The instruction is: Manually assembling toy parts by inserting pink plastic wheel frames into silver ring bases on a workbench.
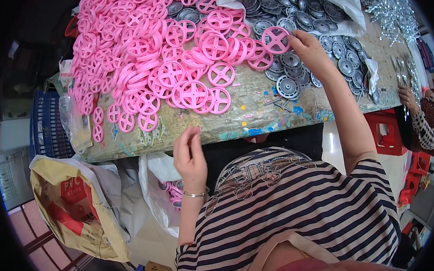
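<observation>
My right hand [312, 55] reaches over the table and pinches the rim of a pink plastic wheel [276, 39] with cross-shaped spokes. This wheel is at the border between a big heap of similar pink wheels [140, 47] on the left and loose grey discs [288, 86] on the right. My left hand [190, 156] hovers by the table's near edge, below the heap. Its fingers are loosely curled, with a gap beside the thumb, and I see nothing held in it.
A white sack [354, 15] spills more grey discs at the back. Silver tinsel [391, 11] lies at the far right, near another person's hand [407, 98]. Below the table's left edge stand an open tan sack [41, 167] and a white bag [154, 206] holding pink pieces.
</observation>
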The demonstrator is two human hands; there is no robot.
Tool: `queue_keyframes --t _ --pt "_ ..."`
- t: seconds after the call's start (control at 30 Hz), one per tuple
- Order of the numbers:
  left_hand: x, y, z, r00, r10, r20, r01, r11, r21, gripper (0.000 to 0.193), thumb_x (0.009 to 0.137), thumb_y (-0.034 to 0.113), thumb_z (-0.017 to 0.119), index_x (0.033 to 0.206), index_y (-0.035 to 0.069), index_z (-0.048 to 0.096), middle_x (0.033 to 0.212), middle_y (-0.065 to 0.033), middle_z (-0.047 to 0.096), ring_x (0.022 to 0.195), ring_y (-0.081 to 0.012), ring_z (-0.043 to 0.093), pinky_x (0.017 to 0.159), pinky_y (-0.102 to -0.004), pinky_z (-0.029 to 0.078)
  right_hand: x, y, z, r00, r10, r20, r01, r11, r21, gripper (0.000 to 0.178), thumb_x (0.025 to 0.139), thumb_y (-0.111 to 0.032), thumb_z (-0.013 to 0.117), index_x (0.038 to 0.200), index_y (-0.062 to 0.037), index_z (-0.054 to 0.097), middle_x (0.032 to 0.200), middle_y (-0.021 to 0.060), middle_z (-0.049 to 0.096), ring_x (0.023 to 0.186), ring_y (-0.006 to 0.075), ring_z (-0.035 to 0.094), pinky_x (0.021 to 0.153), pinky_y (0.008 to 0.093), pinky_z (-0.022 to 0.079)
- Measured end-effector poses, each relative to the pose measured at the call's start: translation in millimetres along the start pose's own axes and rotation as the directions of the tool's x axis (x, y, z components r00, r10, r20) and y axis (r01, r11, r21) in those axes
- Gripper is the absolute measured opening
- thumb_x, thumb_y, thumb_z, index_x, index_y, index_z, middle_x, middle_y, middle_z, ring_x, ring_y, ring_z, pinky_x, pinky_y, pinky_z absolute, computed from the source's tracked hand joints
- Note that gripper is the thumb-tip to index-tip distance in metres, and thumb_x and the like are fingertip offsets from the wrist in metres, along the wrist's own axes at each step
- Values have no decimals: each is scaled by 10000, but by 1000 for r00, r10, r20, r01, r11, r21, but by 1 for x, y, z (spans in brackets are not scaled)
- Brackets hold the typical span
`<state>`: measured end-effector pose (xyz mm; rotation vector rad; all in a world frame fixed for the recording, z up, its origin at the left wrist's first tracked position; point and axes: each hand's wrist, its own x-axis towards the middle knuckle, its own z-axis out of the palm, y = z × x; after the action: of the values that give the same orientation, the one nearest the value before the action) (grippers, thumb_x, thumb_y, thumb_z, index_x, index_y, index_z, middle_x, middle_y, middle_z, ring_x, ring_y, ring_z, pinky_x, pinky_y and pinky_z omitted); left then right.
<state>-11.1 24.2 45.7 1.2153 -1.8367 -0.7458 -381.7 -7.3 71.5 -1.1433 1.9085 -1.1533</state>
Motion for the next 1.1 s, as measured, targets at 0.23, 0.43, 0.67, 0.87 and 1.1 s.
queue_keyframes --t 0.23,0.43,0.67,0.87,1.1 --pt "42 50 67 974 -94 208 221 624 -750 487 928 71 548 1371 -8 361 1256 -149 500 1079 -195 573 822 -278 516 -83 -45 54 969 -72 238 0 957 290 247 921 -182 573 1081 2 610 866 -12 614 795 63 532 724 207 431" --pt "46 37 62 833 -257 490 553 339 -761 317 1010 213 406 1226 -1 496 1135 -117 585 976 -210 623 765 -397 581 -94 -34 65 882 14 472 -273 831 485 179 917 -162 596 1026 -22 618 861 -10 631 764 59 562 720 225 461" --pt "41 30 54 845 -429 318 523 542 -658 329 1008 224 405 1216 -23 469 1045 -120 594 850 -196 654 622 -297 604 -83 -40 55 971 -53 231 -80 846 528 248 912 -134 598 1135 -29 622 892 -15 645 723 53 570 648 206 474" --pt "35 40 57 848 -245 470 529 323 -785 382 993 94 408 1359 -3 357 1267 -122 479 1090 -211 568 881 -367 556 -97 -45 83 951 -128 280 56 966 251 316 869 -85 637 1185 -76 635 902 -5 611 788 78 547 698 204 441" --pt "30 36 50 855 -195 480 518 310 -797 377 971 31 427 1347 24 399 1283 -98 455 1137 -208 531 917 -370 537 -97 -49 92 926 -184 329 90 955 281 330 850 -76 649 1179 -65 624 971 23 571 871 90 532 755 220 432"
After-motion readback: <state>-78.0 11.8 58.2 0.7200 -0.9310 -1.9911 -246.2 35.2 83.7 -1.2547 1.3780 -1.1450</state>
